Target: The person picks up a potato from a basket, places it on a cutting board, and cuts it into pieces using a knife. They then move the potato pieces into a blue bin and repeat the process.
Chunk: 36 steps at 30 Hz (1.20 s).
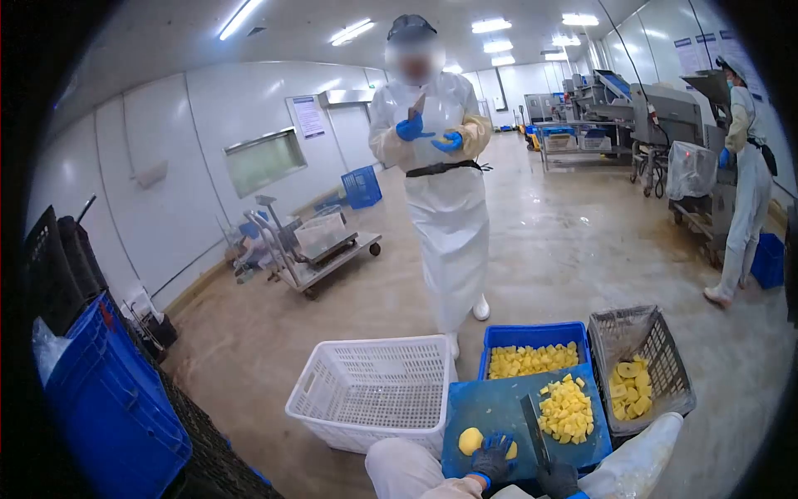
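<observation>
Seen from the head camera, a worker in white sleeves stands over a blue cutting board on a factory floor. The left hand, in a blue glove, has its fingers curled down on a peeled yellow piece at the board's near edge. The right hand, in a dark glove, has its fingers wrapped around the handle of a cleaver, whose blade points away across the board beside a heap of yellow cubes.

Beyond the board sit a blue tub of cubes, a grey basket of larger slices and a white crate. A co-worker in a white apron faces the board, gloved hands raised.

The risk, by my reading — the blade lies close to the holding fingers, and a wet, rounded piece could roll under the cut, bringing the edge onto the glove.
</observation>
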Motion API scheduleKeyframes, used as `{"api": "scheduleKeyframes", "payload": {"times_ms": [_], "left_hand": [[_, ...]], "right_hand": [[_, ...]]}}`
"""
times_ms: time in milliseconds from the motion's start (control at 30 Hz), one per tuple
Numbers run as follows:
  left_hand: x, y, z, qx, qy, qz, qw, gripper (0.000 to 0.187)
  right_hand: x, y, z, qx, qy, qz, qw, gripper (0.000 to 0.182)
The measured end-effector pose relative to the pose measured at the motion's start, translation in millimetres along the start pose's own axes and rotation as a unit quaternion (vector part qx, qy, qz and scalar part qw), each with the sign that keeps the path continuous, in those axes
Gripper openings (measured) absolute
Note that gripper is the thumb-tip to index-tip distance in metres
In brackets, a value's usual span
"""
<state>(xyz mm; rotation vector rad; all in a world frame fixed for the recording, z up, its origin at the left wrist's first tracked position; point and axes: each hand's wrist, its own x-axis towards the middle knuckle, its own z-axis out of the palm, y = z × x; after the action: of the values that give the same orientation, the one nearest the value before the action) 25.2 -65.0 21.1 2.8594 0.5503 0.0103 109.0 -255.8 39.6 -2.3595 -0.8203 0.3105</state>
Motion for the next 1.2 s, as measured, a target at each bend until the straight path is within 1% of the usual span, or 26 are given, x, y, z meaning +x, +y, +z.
{"api": "scheduleKeyframes", "payload": {"times_ms": [33, 67, 133, 233, 367, 433, 467, 500, 533, 567, 600, 633, 667, 700, 733, 767, 800, 833, 867, 900, 933, 1000, 1067, 1133, 1200], "left_hand": [[0.4, -1.4, 2.2, 0.001, 0.002, -0.001, 1.000, 0.072], [0.7, -2.3, 3.1, 0.006, 0.003, 0.001, 1.000, 0.072], [-0.5, -3.0, 6.9, 0.010, 0.002, 0.001, 1.000, 0.072], [-1.2, 0.6, 1.7, 0.004, 0.002, -0.013, 1.000, 0.072], [-0.8, -0.5, 3.2, 0.004, 0.012, -0.009, 1.000, 0.071], [-0.1, -1.4, 10.0, -0.005, 0.028, -0.013, 1.000, 0.070], [-1.3, -0.4, 13.0, -0.011, 0.038, -0.014, 0.999, 0.070], [-5.9, 5.9, 2.3, 0.012, 0.033, -0.021, 0.999, 0.068], [-3.8, -0.7, 13.2, 0.005, 0.056, 0.000, 0.998, 0.069], [-5.6, 3.6, 2.3, 0.014, 0.043, -0.002, 0.999, 0.070], [-9.5, 7.9, -7.2, 0.017, 0.050, 0.009, 0.999, 0.071], [-3.8, 3.7, -2.7, -0.016, 0.016, -0.006, 1.000, 0.072], [-2.0, 2.7, 3.5, -0.003, 0.024, -0.002, 1.000, 0.074], [-2.2, 1.8, 10.7, 0.029, 0.055, -0.001, 0.998, 0.077], [-2.4, 4.9, -3.9, -0.018, 0.015, -0.019, 1.000, 0.078], [-1.9, 1.8, 6.0, 0.000, 0.024, -0.013, 1.000, 0.077], [-3.4, 5.8, -3.2, -0.015, 0.012, -0.032, 0.999, 0.075], [-0.8, -0.4, 9.5, -0.002, 0.040, -0.009, 0.999, 0.074], [-2.7, 4.8, 0.1, -0.003, 0.015, -0.028, 0.999, 0.073], [-0.2, 3.4, 1.4, -0.004, 0.016, -0.028, 0.999, 0.075], [1.0, -2.5, 12.4, -0.012, 0.037, -0.013, 0.999, 0.076], [-5.5, 4.9, -1.4, -0.014, 0.032, -0.019, 0.999, 0.077], [-4.3, 2.8, 1.0, -0.029, 0.015, -0.024, 0.999, 0.077], [-0.9, 2.4, 0.6, -0.040, 0.011, -0.024, 0.999, 0.078], [0.0, 3.5, 0.7, -0.037, 0.019, -0.034, 0.999, 0.079]], "right_hand": [[0.1, -2.8, -2.7, 0.020, 0.012, -0.025, 0.999, 0.038], [1.5, -3.4, -2.4, 0.020, 0.013, -0.028, 0.999, 0.038], [-0.6, 1.1, 0.3, 0.002, -0.027, 0.000, 1.000, 0.037], [7.7, 22.5, 25.3, -0.030, -0.019, 0.016, 0.999, 0.035], [5.4, 22.5, 23.9, -0.025, -0.024, 0.007, 0.999, 0.035], [1.9, 22.9, 20.9, -0.081, -0.012, -0.025, 0.996, 0.036], [-2.1, 19.5, 15.3, -0.084, -0.023, -0.017, 0.996, 0.036], [-4.7, 12.0, 7.2, -0.042, -0.017, -0.028, 0.999, 0.036], [-5.3, 5.2, 1.3, 0.002, -0.010, -0.036, 0.999, 0.035], [-5.1, 4.0, 2.3, 0.021, 0.019, -0.050, 0.998, 0.033], [-5.4, 4.6, 5.0, 0.039, 0.047, -0.060, 0.996, 0.031], [-5.4, 1.5, 3.7, 0.040, 0.070, -0.072, 0.994, 0.029], [-5.6, 1.0, 2.7, 0.041, 0.091, -0.083, 0.991, 0.027], [-4.7, 11.2, 10.0, 0.027, 0.048, -0.054, 0.997, 0.027], [-4.0, 19.3, 13.3, 0.015, 0.005, -0.027, 1.000, 0.026], [-4.8, 7.0, 4.5, 0.010, 0.012, -0.021, 1.000, 0.026], [-5.7, -5.5, -2.9, 0.003, 0.017, -0.015, 1.000, 0.026], [-4.7, -1.7, 0.9, 0.009, 0.029, -0.025, 0.999, 0.025], [-2.8, 2.8, 5.2, 0.015, 0.041, -0.036, 0.998, 0.025], [-4.1, 1.0, 1.8, 0.026, 0.041, -0.039, 0.998, 0.024], [-4.5, -3.2, -1.4, 0.038, 0.042, -0.043, 0.997, 0.023], [-2.9, -7.8, -5.3, 0.031, 0.020, -0.026, 0.999, 0.022], [-7.3, -7.5, -4.5, 0.023, 0.011, -0.016, 1.000, 0.021], [-3.8, -7.8, -4.8, 0.037, 0.026, -0.045, 0.998, 0.021], [-2.9, -11.8, -8.0, 0.036, 0.014, -0.029, 0.999, 0.021]]}}
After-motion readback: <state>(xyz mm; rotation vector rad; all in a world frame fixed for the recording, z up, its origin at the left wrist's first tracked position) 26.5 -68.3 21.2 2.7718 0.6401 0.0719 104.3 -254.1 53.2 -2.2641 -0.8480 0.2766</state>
